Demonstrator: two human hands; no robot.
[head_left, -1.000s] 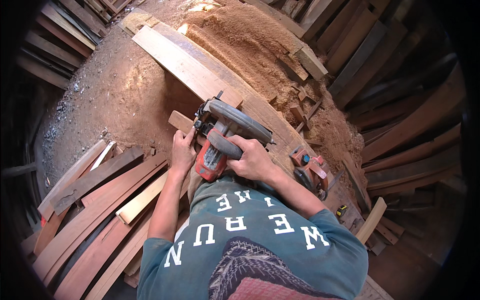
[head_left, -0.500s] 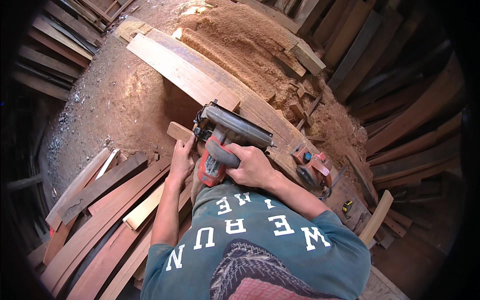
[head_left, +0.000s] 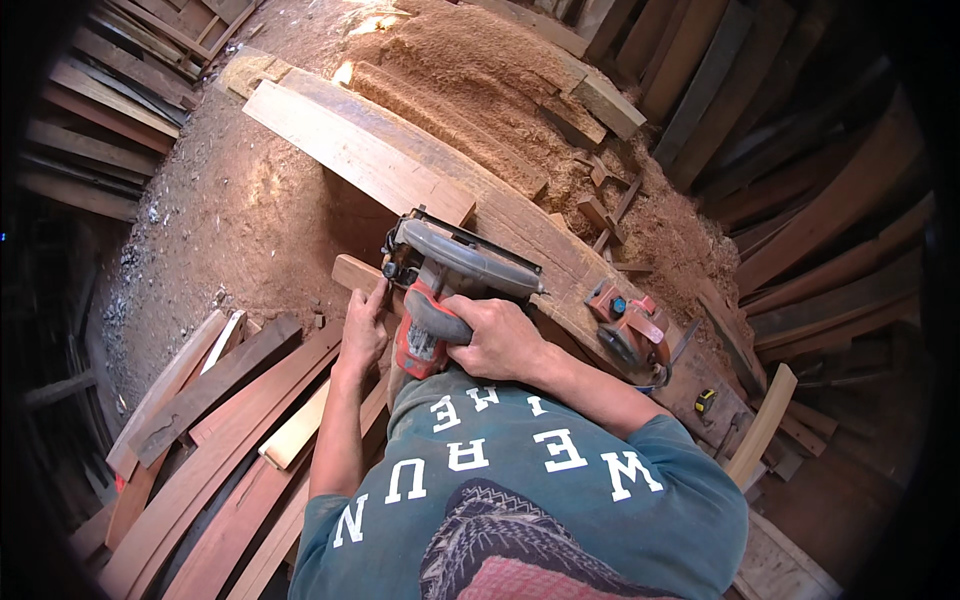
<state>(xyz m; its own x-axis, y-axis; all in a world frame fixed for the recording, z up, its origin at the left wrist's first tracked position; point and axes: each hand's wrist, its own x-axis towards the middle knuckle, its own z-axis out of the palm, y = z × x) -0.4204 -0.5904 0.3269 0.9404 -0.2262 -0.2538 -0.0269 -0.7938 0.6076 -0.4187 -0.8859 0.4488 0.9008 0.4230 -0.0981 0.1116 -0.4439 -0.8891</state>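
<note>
A red and grey circular saw point(head_left: 455, 260) is held close against my front, with its long grey guard pointing away to the right. My right hand point(head_left: 500, 338) is wrapped round the saw's rear handle. My left hand point(head_left: 362, 330) is at the saw's left end, its fingertips closed against the edge beside a black knob. Part of the left fingers is hidden behind the saw. A short wooden piece point(head_left: 355, 272) sticks out from under the saw, close to the left fingertips. Beyond it, a pale planed board point(head_left: 350, 145) lies along a thick wooden beam point(head_left: 520, 235).
A red power tool with a blue knob point(head_left: 630, 325) rests on the beam's right part. A yellow and black tape measure point(head_left: 705, 402) lies farther right. Loose boards point(head_left: 225, 440) are piled at lower left. Sawdust point(head_left: 470, 75) heaps behind the beam. Planks point(head_left: 840, 230) lean at right.
The left fingertips have drawn slightly down along the saw's left end. The saw has barely moved; the whole view has shifted a little.
</note>
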